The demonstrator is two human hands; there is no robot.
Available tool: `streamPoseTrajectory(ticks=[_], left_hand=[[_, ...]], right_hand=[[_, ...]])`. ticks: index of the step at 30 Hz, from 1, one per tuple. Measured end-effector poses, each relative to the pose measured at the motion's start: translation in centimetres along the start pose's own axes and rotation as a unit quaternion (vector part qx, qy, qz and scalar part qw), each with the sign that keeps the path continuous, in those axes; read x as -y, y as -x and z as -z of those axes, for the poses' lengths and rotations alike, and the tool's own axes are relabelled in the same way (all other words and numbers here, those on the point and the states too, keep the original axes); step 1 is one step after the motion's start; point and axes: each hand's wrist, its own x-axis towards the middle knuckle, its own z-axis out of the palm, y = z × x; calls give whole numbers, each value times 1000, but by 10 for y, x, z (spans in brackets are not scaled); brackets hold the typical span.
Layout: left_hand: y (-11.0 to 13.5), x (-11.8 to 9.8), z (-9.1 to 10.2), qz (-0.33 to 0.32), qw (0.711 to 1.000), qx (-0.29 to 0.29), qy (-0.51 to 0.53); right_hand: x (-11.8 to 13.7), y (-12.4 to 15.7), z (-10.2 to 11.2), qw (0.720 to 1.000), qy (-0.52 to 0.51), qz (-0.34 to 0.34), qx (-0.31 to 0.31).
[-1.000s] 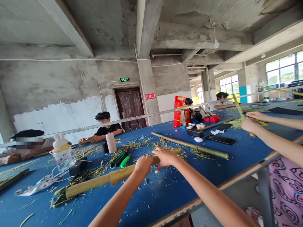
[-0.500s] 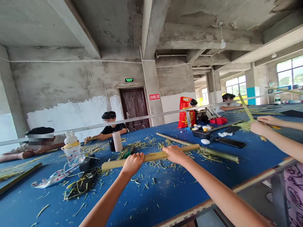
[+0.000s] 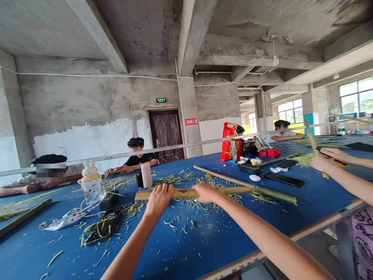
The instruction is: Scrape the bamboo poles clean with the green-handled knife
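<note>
A length of bamboo [image 3: 183, 193] lies nearly level across the blue table, a dark mark on its face between my hands. My left hand [image 3: 159, 197] is wrapped over it near its left end. Farther right, my right hand [image 3: 204, 192] grips the same piece, thumb side toward the mark. Thin green and yellow shavings [image 3: 175, 178] are scattered behind and beneath it. A longer bamboo pole [image 3: 272, 194] rests on the table behind and to the right, crossing close to the held piece's right end.
On the left are a shavings-covered phone [image 3: 104, 226], a black box [image 3: 108, 200] and a rabbit-topped cup [image 3: 92, 187]. A pale pink cylinder [image 3: 146, 175] stands behind my left hand. At right lies another phone [image 3: 284, 179]; a co-worker's hands [image 3: 322, 162] hold a bamboo strip. Other people sit across the table.
The bamboo has shifted right and seems turned, with a dark mark now showing between my hands. Both hands still grip it. The green object beside my left hand is no longer visible.
</note>
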Motion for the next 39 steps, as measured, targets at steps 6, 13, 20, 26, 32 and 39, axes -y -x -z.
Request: streamPoseTrajectory(ticks=[6, 13, 20, 26, 32, 39], left_hand=[[-4, 18, -9, 22, 995, 93, 36], [-9, 18, -6, 18, 990, 124, 67], [-6, 32, -6, 3, 900, 334, 281], [1, 16, -14, 60, 981, 135, 123], [-2, -9, -24, 55, 998, 33, 23], [-14, -7, -22, 42, 988, 131, 67]], right_hand=[[-18, -1, 4, 997, 69, -31, -31], [-18, 1, -10, 989, 104, -43, -97], [-22, 0, -26, 958, 169, 16, -231], [-10, -2, -18, 975, 134, -36, -172], [5, -8, -27, 984, 108, -41, -133], [-5, 2, -29, 980, 129, -40, -147]])
